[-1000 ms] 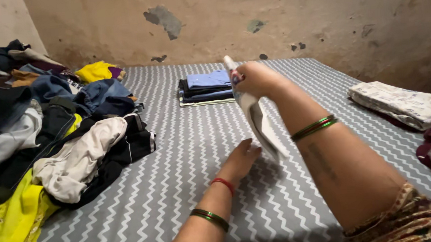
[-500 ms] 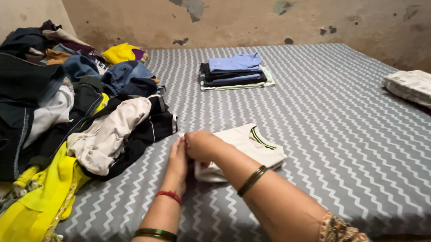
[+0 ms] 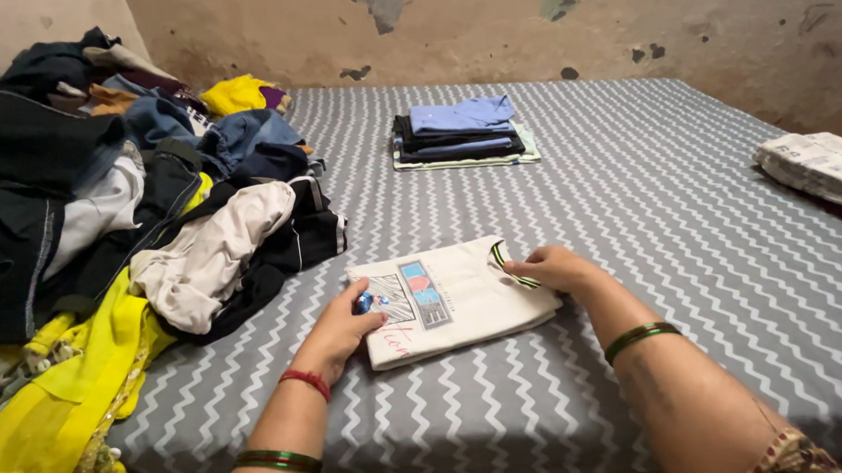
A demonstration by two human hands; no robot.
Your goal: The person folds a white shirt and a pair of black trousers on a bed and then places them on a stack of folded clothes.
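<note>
Head view: my left hand [image 3: 341, 327] lies flat and loose on the left end of the folded cream T-shirt [image 3: 454, 298], fingertips resting on the printed panel, grasping nothing. My right hand [image 3: 551, 267] is spread the same way on the right end, fingers on the striped collar, pressing rather than pinching. The shirt sits on the grey zigzag mattress [image 3: 634, 214], close to its near edge and about midway along it, just beside the spill of the unsorted clothes heap [image 3: 118, 216] at the left edge.

I judge this shirt light and limp: thin knit cotton, no stiffness of its own, so the fold will only hold while it is supported. It is not slippery or fragile, but lifted by one corner it would likely sag open. The sound hold, I think, is both short ends at once, thumbs on top and fingers slid beneath all the layers.

Toward the far edge lies the neat folded stack [image 3: 461, 132]; at the right edge, a patterned folded cloth [image 3: 826, 171].
</note>
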